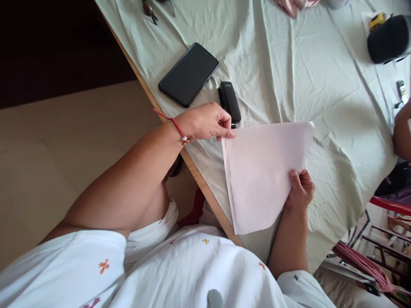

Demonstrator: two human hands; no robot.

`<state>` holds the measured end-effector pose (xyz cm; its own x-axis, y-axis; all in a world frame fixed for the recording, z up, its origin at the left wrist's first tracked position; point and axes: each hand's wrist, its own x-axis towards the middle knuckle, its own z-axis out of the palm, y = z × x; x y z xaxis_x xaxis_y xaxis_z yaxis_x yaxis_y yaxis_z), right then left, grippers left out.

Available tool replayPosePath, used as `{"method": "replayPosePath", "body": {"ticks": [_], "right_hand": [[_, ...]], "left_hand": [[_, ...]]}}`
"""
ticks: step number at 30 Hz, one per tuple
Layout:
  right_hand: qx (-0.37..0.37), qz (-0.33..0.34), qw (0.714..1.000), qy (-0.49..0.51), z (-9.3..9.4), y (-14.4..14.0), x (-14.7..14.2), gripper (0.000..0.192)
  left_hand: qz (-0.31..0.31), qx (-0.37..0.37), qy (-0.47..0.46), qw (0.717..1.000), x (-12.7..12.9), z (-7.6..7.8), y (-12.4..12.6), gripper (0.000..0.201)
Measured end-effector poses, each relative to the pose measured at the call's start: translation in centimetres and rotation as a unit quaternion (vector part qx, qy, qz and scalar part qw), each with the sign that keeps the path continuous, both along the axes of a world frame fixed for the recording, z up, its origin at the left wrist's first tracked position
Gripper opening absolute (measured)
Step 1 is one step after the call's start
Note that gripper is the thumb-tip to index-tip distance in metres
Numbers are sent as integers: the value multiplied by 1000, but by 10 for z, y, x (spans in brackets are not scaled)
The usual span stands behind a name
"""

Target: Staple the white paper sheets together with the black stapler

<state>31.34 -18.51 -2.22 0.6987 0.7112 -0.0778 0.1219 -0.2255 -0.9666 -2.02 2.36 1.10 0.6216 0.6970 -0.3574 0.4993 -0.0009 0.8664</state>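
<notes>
I hold a thin stack of white paper sheets [261, 175] above the near edge of the cloth-covered table [321, 72], my left hand [205, 122] pinching the top left corner between thumb and fingertips, my right hand [300, 190] gripping the right edge with the thumb on top. To square the sheets well, I judge the grip should be light enough to let the edges slide flush, with both hands level so no corner fans out. The black stapler [229, 102] lies just beyond my left hand, beside the black phone [189, 74].
</notes>
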Motion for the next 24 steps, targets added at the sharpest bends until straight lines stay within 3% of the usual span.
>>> {"method": "replayPosePath", "body": {"ticks": [9, 21, 24], "right_hand": [[7, -14, 999, 34, 4, 2, -2, 54], [25, -30, 999, 15, -4, 6, 1, 53], [30, -43, 999, 14, -7, 6, 3, 57]], "left_hand": [[-67, -27, -14, 997, -6, 5, 5, 31], [-28, -3, -27, 999, -9, 1, 3, 45], [-43, -9, -40, 998, -11, 1, 4, 42]]}}
